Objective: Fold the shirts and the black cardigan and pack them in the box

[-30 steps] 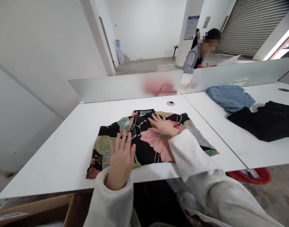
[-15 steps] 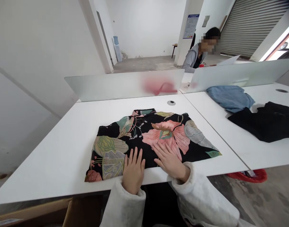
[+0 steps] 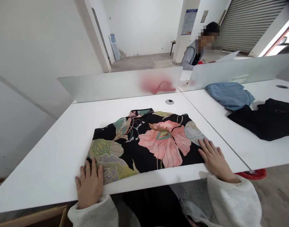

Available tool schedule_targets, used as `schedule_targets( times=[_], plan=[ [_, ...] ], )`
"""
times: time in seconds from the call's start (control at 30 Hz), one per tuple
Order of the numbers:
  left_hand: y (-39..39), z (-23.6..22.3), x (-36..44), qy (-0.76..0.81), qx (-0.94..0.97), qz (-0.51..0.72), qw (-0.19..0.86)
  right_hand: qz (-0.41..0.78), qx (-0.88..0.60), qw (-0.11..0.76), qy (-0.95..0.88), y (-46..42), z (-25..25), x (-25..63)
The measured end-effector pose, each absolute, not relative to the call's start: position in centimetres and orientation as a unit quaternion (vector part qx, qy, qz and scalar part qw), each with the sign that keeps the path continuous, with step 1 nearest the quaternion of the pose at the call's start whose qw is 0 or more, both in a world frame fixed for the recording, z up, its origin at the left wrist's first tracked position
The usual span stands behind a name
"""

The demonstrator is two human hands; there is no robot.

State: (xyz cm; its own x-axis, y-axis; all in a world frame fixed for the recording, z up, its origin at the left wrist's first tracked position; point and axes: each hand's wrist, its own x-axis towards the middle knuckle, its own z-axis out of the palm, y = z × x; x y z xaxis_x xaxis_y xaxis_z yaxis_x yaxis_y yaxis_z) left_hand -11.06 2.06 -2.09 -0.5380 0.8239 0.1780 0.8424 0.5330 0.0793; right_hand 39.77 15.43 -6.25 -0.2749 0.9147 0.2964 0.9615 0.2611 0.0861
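Note:
A black garment with large floral print [image 3: 146,145], probably a shirt with a collar at its far edge, lies folded and flat on the white table [image 3: 47,164]. Over its near left corner rests my left hand [image 3: 89,184], fingers stretched out and spread. My right hand [image 3: 214,157] lies flat on the right end of the cloth, fingers also apart, partly reaching past its edge. Neither hand grips anything. The garment's left corner is partly covered by my left hand.
Folded blue denim [image 3: 229,94] and a black garment [image 3: 265,121] lie on the adjoining right table. A frosted divider [image 3: 120,85] runs behind. Beyond it sits a person [image 3: 190,55] with paper. Below are a cardboard box [image 3: 40,217] and a red-rimmed bin [image 3: 259,174].
Both hands have moved apart from the middle of the near edge, the left one outward to the left corner, the right one to the right end. The camera view has shifted slightly.

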Motion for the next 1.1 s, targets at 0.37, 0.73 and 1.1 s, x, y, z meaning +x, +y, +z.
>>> schedule_targets(
  times=[0.37, 0.73, 1.1],
  plan=[
    [10.2, 5.8, -5.5, -0.766, -0.62, -0.137, 0.103, -0.087, -0.454, 0.146, -0.874, 20.0, 4.9, 24.7],
    [24.3, 0.2, -4.4, -0.663, -0.743, -0.079, 0.041, -0.006, -0.392, 0.086, -0.916, 28.8, -0.7, 12.6],
    [23.0, -1.0, -11.9, -0.758, -0.647, -0.073, 0.04, 0.053, -0.419, -0.033, -0.906, 33.4, 0.9, 14.3]
  ],
)
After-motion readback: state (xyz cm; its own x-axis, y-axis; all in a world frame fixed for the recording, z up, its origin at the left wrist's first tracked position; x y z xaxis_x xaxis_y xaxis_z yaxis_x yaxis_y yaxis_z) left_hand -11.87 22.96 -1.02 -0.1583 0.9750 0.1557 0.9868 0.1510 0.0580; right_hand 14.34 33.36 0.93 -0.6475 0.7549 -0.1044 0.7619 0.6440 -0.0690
